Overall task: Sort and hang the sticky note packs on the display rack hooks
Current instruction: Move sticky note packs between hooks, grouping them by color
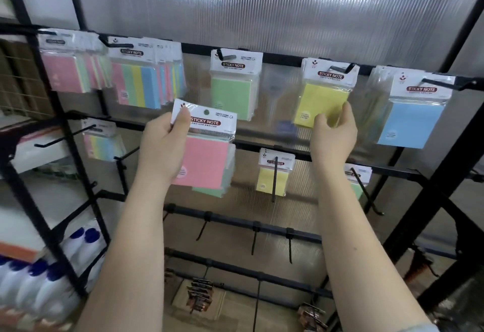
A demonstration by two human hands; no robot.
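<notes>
- The left hand is gripping a small stack of sticky note packs in front of the display rack, thumb lying across the white header card, fingers curled behind; the front one is a pink pack, and at least one green pack is peeking out below it, though the exact number in the stack is hard to count.
- The right hand is reaching up to the yellow pack hanging on the fourth hook of the top rail, fingertips touching its lower edge; fingers are loosely bent, and whether they are pinching it I cannot tell.
- Five hooks along the top rail are carrying packs: a pink-fronted bunch; a striped multicolour bunch; a green pack; the yellow one; a blue pack.
- Three more groups are hanging on the second rail: a pastel striped pack, a small yellow pack, and a pack partly hidden behind the right forearm.
- White bottles with blue caps are standing on the shelving at the lower left.
</notes>
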